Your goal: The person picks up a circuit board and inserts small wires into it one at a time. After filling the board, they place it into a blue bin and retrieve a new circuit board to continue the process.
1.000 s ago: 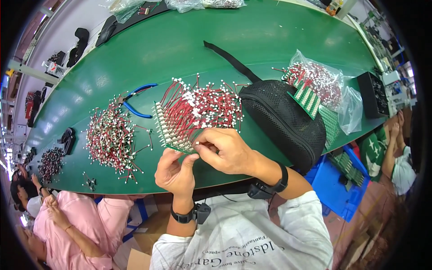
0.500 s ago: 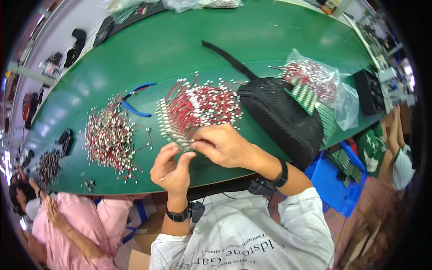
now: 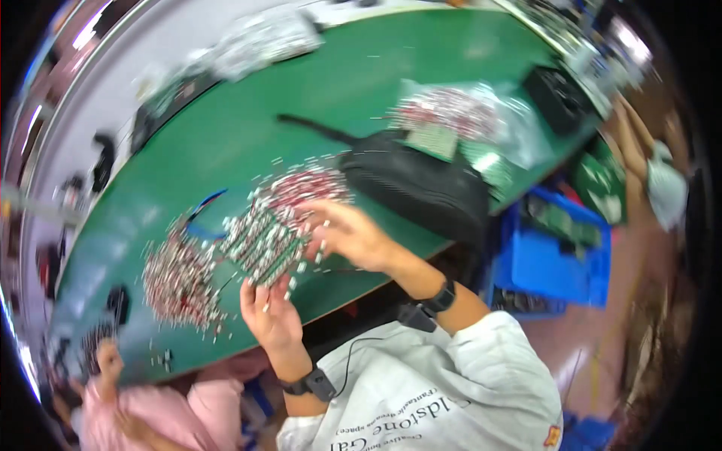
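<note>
My left hand (image 3: 274, 316) has its thumb and fingers closed on the near edge of a green circuit board panel (image 3: 263, 244). Rows of white connectors and wire ends cover the panel, which is tilted upward. My right hand (image 3: 350, 237) is beside the panel's right side with its fingers apart, nothing plainly held in it. Motion smears its fingertips. Just behind lies a pile of red wires with white connectors (image 3: 308, 184), partly hidden by the panel and my right hand.
Left of the panel are blue-handled pliers (image 3: 207, 207) and another wire pile (image 3: 180, 289). A black zip case (image 3: 414, 180) lies to the right, green boards (image 3: 432, 141) and a bag of wires (image 3: 451, 111) beyond it. A blue crate (image 3: 553, 263) stands off the table's right edge; a pink-sleeved person sits at left.
The view has swung and blurred. The panel, seen steeply before, now shows its connector-covered face. My right hand has come away from its edge and its fingers have spread.
</note>
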The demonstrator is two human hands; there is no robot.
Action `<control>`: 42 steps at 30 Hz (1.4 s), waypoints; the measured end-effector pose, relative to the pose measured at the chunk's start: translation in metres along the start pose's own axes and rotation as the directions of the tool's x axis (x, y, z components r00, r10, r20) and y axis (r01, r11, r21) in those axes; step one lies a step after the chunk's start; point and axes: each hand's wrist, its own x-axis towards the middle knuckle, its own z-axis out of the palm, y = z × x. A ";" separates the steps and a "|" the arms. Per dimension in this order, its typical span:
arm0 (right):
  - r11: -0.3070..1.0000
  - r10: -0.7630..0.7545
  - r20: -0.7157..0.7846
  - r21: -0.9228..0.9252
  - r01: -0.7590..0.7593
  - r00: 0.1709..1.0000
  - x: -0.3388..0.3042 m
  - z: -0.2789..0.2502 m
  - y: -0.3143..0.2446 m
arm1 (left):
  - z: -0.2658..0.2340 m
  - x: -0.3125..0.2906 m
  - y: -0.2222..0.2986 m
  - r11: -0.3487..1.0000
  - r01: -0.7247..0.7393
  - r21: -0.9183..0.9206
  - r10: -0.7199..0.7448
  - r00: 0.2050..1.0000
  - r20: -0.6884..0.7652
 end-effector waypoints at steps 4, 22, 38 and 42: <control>0.997 -0.066 0.169 0.046 0.059 0.983 -0.056 -0.019 -0.010 | 0.018 -0.038 -0.015 0.954 0.239 0.178 -0.268 0.951 0.156; 0.878 0.479 -0.827 0.460 0.134 -0.295 -0.504 -0.240 0.247 | 0.074 -0.103 -0.093 0.642 0.243 0.727 -0.694 0.588 0.416; 0.318 -0.534 -0.845 -0.216 -0.923 0.014 -0.474 -0.244 0.202 | 0.061 -0.103 -0.109 0.561 0.255 0.788 -0.700 0.654 0.287; 0.069 -0.555 -0.789 -0.361 -0.930 0.265 -0.449 -0.280 0.128 | 0.055 -0.102 -0.106 0.576 0.278 0.769 -0.704 0.646 0.293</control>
